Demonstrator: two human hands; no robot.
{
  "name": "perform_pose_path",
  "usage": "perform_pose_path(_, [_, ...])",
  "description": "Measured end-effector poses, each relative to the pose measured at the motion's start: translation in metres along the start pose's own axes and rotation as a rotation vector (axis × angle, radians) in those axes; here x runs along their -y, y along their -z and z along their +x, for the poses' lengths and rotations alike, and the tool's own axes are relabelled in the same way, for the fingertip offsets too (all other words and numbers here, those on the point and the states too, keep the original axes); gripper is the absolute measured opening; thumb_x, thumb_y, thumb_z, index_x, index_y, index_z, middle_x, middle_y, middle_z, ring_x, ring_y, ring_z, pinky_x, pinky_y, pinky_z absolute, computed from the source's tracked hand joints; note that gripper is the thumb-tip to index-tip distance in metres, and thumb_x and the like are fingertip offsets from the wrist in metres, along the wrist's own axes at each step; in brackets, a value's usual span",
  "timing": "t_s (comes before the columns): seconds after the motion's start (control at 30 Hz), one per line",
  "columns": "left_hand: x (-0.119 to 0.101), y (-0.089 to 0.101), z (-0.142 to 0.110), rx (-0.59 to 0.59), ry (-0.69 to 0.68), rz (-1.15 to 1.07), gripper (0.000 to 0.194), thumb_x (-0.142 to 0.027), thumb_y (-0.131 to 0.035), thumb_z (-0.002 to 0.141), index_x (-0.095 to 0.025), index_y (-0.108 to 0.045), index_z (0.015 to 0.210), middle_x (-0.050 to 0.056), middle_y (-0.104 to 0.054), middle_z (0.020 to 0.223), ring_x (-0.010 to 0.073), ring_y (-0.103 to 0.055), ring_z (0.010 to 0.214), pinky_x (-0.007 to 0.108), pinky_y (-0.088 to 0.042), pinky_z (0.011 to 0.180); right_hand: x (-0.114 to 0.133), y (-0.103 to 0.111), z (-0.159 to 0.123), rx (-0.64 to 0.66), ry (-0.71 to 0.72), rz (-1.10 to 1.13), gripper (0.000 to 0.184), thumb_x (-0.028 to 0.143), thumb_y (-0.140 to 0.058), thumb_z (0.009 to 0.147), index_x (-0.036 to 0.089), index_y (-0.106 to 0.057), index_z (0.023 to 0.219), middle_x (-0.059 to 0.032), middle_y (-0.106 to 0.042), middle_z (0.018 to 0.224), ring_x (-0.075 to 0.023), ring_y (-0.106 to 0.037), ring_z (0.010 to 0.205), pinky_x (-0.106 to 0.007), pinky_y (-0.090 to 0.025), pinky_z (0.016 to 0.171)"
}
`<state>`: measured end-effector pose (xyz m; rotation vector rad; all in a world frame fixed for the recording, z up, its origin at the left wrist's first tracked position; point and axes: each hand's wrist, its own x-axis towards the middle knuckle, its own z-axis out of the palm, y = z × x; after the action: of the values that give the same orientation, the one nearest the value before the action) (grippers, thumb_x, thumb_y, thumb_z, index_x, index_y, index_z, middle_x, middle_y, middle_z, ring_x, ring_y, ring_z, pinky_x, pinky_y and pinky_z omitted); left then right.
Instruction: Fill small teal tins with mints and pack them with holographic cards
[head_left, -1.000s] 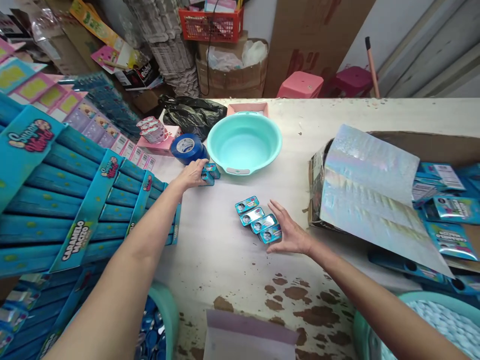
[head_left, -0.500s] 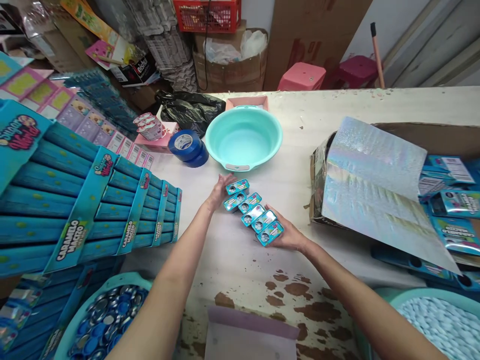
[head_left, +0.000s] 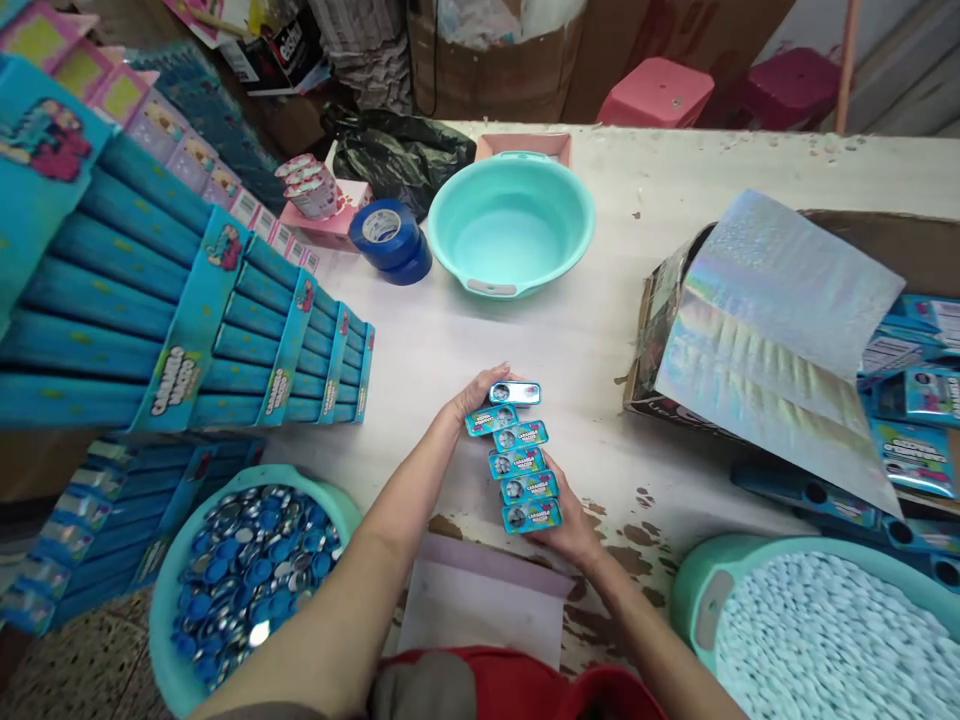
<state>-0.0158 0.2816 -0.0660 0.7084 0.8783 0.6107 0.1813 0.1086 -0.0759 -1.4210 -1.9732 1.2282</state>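
Several small blue candy boxes (head_left: 517, 462) marked "Caramelo Macizo" stand in a staggered row between my hands, their ends with round openings facing up. My left hand (head_left: 474, 396) grips the far end of the row, its fingers partly behind the boxes. At the near right end, my right hand (head_left: 571, 522) wraps round the boxes, with most fingers hidden beneath or behind them. Just toward my body from the row lies an open pale carton or sheet with a mauve flap (head_left: 487, 600).
A turquoise basin (head_left: 512, 225) and blue tape rolls (head_left: 390, 240) stand beyond my hands. Blue display cartons (head_left: 180, 330) are stacked at left, above a tub of bottle-cap-like discs (head_left: 255, 570). At right are a cardboard box (head_left: 652, 330) under a shiny sheet and a tub of wrapped candies (head_left: 832, 630).
Both hands have drawn the row of boxes toward my body, away from the basin, and turned it straighter. The camera view has shifted, showing more of the near tubs.
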Motion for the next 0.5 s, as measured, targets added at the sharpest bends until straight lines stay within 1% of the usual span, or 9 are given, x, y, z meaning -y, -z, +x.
perform_pose_path(0.07, [0.011, -0.009, -0.01, 0.013, 0.011, 0.065, 0.067, -0.067, -0.048, 0.076, -0.006, -0.07, 0.094, 0.013, -0.071, 0.08, 0.0211, -0.065, 0.075, 0.033, -0.047, 0.076, 0.005, -0.015, -0.018, -0.088, -0.018, 0.049, 0.107, 0.048, -0.071, 0.068, 0.026, -0.002, 0.148, -0.0166, -0.038, 0.144, -0.0345, -0.051, 0.121, -0.049, -0.05, 0.091])
perform_pose_path(0.1, [0.014, -0.013, -0.015, -0.021, -0.002, 0.108, 0.067, -0.067, -0.048, 0.076, -0.006, -0.07, 0.093, 0.013, -0.071, 0.081, 0.0216, -0.064, 0.077, 0.034, -0.047, 0.077, 0.007, -0.019, -0.025, -0.111, -0.01, 0.047, 0.106, 0.049, -0.07, 0.069, 0.026, -0.004, 0.148, -0.0172, -0.038, 0.144, -0.0352, -0.049, 0.123, -0.051, -0.049, 0.092])
perform_pose_path(0.17, [0.015, -0.019, -0.033, -0.214, -0.1, 0.188, 0.065, -0.066, -0.046, 0.078, -0.007, -0.07, 0.093, 0.014, -0.071, 0.089, 0.0219, -0.064, 0.084, 0.034, -0.045, 0.083, 0.01, -0.019, -0.036, -0.115, 0.003, 0.038, 0.106, 0.051, -0.07, 0.069, 0.025, -0.005, 0.148, -0.0177, -0.037, 0.144, -0.0355, -0.045, 0.126, -0.053, -0.045, 0.096])
perform_pose_path(0.23, [0.011, -0.017, -0.067, -0.501, -0.275, 0.266, 0.06, -0.063, -0.041, 0.083, -0.011, -0.067, 0.098, 0.013, -0.069, 0.099, 0.0207, -0.062, 0.092, 0.032, -0.044, 0.087, 0.012, -0.007, -0.044, -0.051, 0.005, 0.034, 0.104, 0.053, -0.07, 0.068, 0.024, -0.01, 0.148, -0.0166, -0.037, 0.143, -0.0346, -0.044, 0.127, -0.052, -0.044, 0.099])
perform_pose_path(0.3, [0.008, -0.008, -0.123, -0.748, -0.408, 0.423, 0.051, -0.057, -0.042, 0.085, -0.015, -0.065, 0.101, 0.01, -0.067, 0.103, 0.0193, -0.06, 0.096, 0.031, -0.043, 0.089, 0.015, 0.011, -0.05, 0.035, 0.028, 0.008, 0.093, 0.054, -0.068, 0.07, 0.024, -0.022, 0.145, -0.0142, -0.04, 0.142, -0.0333, -0.045, 0.126, -0.05, -0.044, 0.099])
perform_pose_path(0.33, [0.009, -0.002, -0.159, -0.845, -0.422, 0.55, 0.044, -0.053, -0.044, 0.086, -0.017, -0.064, 0.102, 0.01, -0.066, 0.104, 0.0194, -0.059, 0.098, 0.03, -0.043, 0.09, 0.017, 0.021, -0.052, 0.028, 0.029, -0.021, 0.087, 0.054, -0.067, 0.072, 0.024, -0.027, 0.144, -0.0137, -0.042, 0.14, -0.033, -0.047, 0.124, -0.049, -0.046, 0.097])
perform_pose_path(0.37, [0.012, 0.003, -0.197, -0.933, -0.394, 0.702, 0.038, -0.049, -0.047, 0.086, -0.019, -0.064, 0.101, 0.009, -0.065, 0.105, 0.0199, -0.058, 0.1, 0.031, -0.042, 0.092, 0.021, 0.029, -0.055, -0.023, 0.02, -0.057, 0.081, 0.054, -0.065, 0.074, 0.024, -0.033, 0.141, -0.0139, -0.046, 0.136, -0.0326, -0.049, 0.121, -0.048, -0.048, 0.095])
perform_pose_path(0.43, [0.025, 0.011, -0.273, -1.134, -0.215, 1.019, 0.03, -0.04, -0.048, 0.086, -0.02, -0.064, 0.102, 0.01, -0.063, 0.109, 0.0236, -0.053, 0.108, 0.036, -0.037, 0.099, 0.038, 0.039, -0.064, -0.206, -0.018, -0.131, 0.067, 0.053, -0.061, 0.078, 0.021, -0.044, 0.134, -0.0147, -0.054, 0.125, -0.0315, -0.056, 0.111, -0.048, -0.049, 0.09])
perform_pose_path(0.5, [0.046, 0.021, -0.334, -1.275, 0.053, 1.233, 0.031, -0.037, -0.045, 0.086, -0.02, -0.062, 0.106, 0.013, -0.06, 0.113, 0.0289, -0.048, 0.115, 0.043, -0.034, 0.102, 0.066, 0.036, -0.078, -0.389, -0.033, -0.171, 0.052, 0.049, -0.057, 0.082, 0.019, -0.053, 0.124, -0.0148, -0.059, 0.113, -0.03, -0.059, 0.101, -0.05, -0.05, 0.087])
